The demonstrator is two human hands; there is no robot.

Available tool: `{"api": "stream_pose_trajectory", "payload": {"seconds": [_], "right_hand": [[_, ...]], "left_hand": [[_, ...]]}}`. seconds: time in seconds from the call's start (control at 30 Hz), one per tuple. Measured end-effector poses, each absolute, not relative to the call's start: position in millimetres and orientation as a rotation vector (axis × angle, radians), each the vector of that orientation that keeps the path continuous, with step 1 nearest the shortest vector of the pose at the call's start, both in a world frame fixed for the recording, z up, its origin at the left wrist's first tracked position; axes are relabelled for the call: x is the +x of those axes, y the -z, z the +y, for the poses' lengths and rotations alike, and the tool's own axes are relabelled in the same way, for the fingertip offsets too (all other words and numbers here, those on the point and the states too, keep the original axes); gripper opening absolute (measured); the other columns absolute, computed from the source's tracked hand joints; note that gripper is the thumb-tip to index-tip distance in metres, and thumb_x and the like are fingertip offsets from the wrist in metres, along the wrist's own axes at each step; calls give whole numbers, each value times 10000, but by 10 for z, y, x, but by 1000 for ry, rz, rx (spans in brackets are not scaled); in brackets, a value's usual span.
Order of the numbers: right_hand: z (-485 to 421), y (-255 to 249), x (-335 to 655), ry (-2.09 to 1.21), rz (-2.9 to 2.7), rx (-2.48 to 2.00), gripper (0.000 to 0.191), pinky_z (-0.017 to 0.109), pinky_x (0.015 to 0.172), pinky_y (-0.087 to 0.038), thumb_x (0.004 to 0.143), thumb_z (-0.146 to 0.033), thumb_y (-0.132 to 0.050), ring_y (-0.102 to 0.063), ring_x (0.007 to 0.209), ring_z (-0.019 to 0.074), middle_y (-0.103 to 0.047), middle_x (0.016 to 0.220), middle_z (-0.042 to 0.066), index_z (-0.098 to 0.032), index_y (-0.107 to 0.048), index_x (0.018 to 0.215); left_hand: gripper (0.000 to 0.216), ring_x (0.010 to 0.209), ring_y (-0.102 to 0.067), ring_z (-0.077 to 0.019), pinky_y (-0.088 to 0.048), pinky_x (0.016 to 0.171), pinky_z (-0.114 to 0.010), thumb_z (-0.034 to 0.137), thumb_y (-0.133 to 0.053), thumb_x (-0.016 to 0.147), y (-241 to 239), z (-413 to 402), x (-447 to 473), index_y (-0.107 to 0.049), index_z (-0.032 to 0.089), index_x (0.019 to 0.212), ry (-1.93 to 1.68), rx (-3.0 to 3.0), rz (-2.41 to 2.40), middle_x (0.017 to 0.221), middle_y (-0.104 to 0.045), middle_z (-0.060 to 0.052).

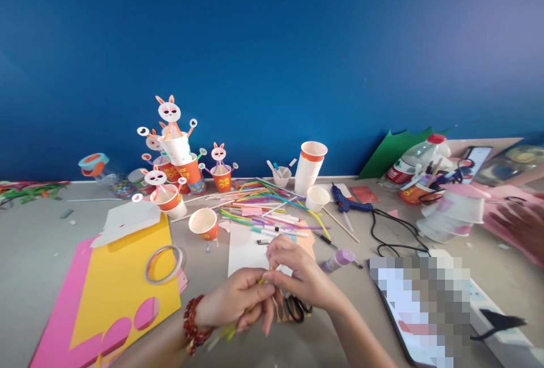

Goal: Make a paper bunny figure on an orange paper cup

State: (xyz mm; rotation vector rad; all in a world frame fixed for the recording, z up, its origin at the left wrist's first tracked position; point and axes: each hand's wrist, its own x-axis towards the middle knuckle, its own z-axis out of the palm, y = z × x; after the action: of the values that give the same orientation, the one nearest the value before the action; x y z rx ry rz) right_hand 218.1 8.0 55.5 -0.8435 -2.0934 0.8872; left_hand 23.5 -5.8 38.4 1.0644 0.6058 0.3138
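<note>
At six o'clock, steady the yellow-green strips (230,332) in your curled left hand (238,299) while your right hand (300,273) pinches their tip.

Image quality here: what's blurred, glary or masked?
Head view: another person's hand at the right edge is blurred, probably by motion; head view: blue wall pales to a hazy glow upper right; head view: phone is heavily pixelated.

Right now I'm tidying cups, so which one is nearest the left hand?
The orange cup with no rabbit, left of the white paper. It sits nearer the left hand than the rabbit cups farther back or the small white cup.
</note>
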Motion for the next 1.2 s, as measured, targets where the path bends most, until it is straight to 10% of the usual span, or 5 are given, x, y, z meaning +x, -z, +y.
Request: {"api": "stream_pose_trajectory", "payload": {"seconds": [0.5, 0.83, 1.2], "right_hand": [[94, -461, 2251, -996, -1796, -895, 391, 325, 788, -439, 958, -562, -459, -555, 855, 208, -580, 875, 57, -199, -582, 879], [-68, -228, 2276, -1314, -1631, -1231, 559, 241, 533, -310, 925, -624, -444, -406, 555, 119, -425, 556, -30, -178, -501, 593], [-26, -288, 2203, -1577, -1378, -1271, 505, 240, 509, -227, 762, -621, -667, -330, 539, 95, -393, 551, -42, -160, -535, 604]], "left_hand": [[479, 299, -381, -33, -289, 316, -154, 616, -548, 867, -408, -97, 217, -574, 139, 892, -430, 1111, 783, 552, -597, 35], [454, 366, -431, -49, -301, 379, -168, 592, -481, 918, -355, -93, 235, -559, 149, 856, -510, 1303, 822, 635, -631, -2], [278, 684, -619, -138, -383, 622, -216, 299, -398, 1003, -502, -109, 196, -604, 193, 850, -320, 2304, 819, 759, -677, 0]]}}
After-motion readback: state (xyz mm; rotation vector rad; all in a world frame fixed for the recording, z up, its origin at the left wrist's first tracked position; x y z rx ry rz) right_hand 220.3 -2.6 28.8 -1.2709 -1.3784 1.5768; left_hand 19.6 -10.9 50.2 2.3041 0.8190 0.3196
